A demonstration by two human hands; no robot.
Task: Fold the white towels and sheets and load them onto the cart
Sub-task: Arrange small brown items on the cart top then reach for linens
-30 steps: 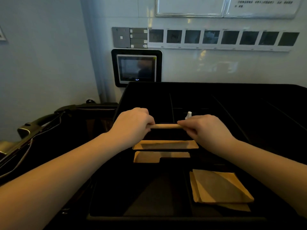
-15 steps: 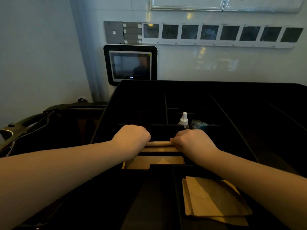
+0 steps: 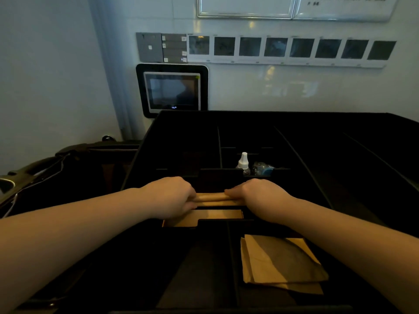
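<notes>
Cart tray (image 3: 294,137) nearer; hands unmoved on brown bundle (image 3: 210,197).

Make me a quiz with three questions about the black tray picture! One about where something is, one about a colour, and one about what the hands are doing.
1. Where is the little bottle?
A. In a compartment beyond the hands
B. On the flat brown bags
C. In the left hand

2. What colour is the bottle's cap?
A. Red
B. White
C. Green

3. What are the left hand and right hand doing?
A. Resting open on the wall
B. Holding the two ends of a brown paper bundle
C. Pressing the wall screen

Answers:
1. A, it stands in the black tray farther from the camera than both hands.
2. B, its pointed cap looks white.
3. B, the brown paper bundle spans between both closed hands.
</notes>
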